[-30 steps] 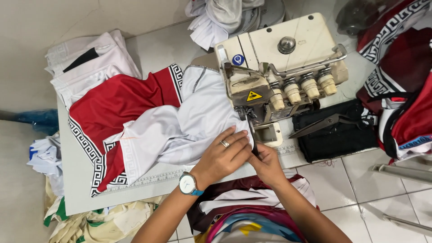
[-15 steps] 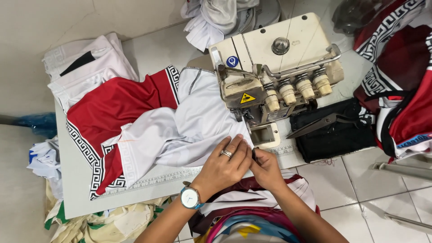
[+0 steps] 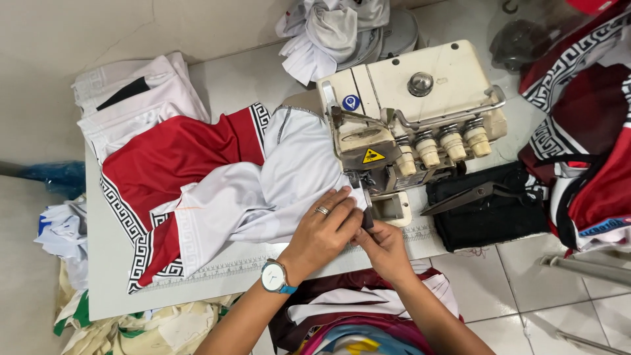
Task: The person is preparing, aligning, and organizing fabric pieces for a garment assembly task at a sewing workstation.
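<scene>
A white and red garment (image 3: 217,177) with black patterned trim lies spread on the sewing table (image 3: 217,85). My left hand (image 3: 322,230), with a ring and a wristwatch, presses flat on the white fabric just in front of the cream overlock sewing machine (image 3: 414,112). My right hand (image 3: 384,246) pinches the fabric edge beside it, right below the machine's presser foot (image 3: 365,187). The fingertips of both hands nearly touch at the seam.
Black scissors (image 3: 470,197) lie on a black cloth right of the machine. Folded white pieces (image 3: 131,98) sit at the table's far left, a grey-white heap (image 3: 335,29) behind the machine. Red patterned garments (image 3: 585,138) pile at right; more cloth lies on my lap.
Both hands have slid the fabric edge closer under the presser foot. The view has shifted slightly; the garment on the table stays spread as before.
</scene>
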